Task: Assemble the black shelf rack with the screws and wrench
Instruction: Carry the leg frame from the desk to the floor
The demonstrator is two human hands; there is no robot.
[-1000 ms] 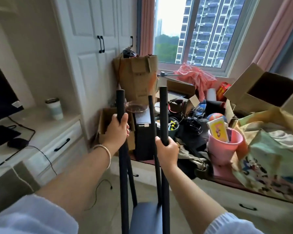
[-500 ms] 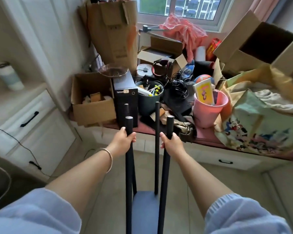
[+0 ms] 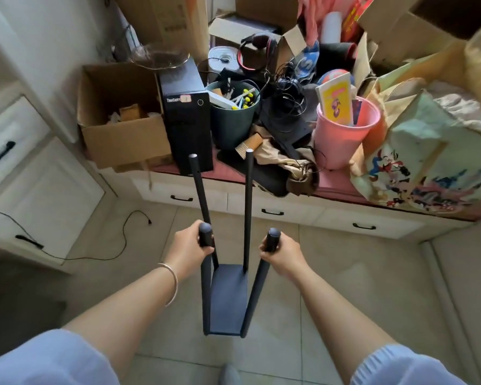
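Note:
The black shelf rack (image 3: pixel 228 295) stands upright on the tiled floor, a dark shelf board at the bottom joined to several black round posts. My left hand (image 3: pixel 186 248) grips the near left post just under its top. My right hand (image 3: pixel 282 255) grips the near right post the same way. The two far posts (image 3: pixel 247 201) rise free toward the bench. No screws or wrench show in view.
A low bench with drawers (image 3: pixel 272 211) runs across ahead, piled with cardboard boxes (image 3: pixel 117 140), a black computer tower (image 3: pixel 188 120), a green bin (image 3: pixel 233 118), a pink bucket (image 3: pixel 342 140) and printed bags (image 3: pixel 428 162). White cabinets (image 3: pixel 39 190) and a floor cable (image 3: pixel 122 245) lie left.
The rack has come down and now stands lower before me, and my view has tilted down toward the floor. Both hands keep hold of the near posts.

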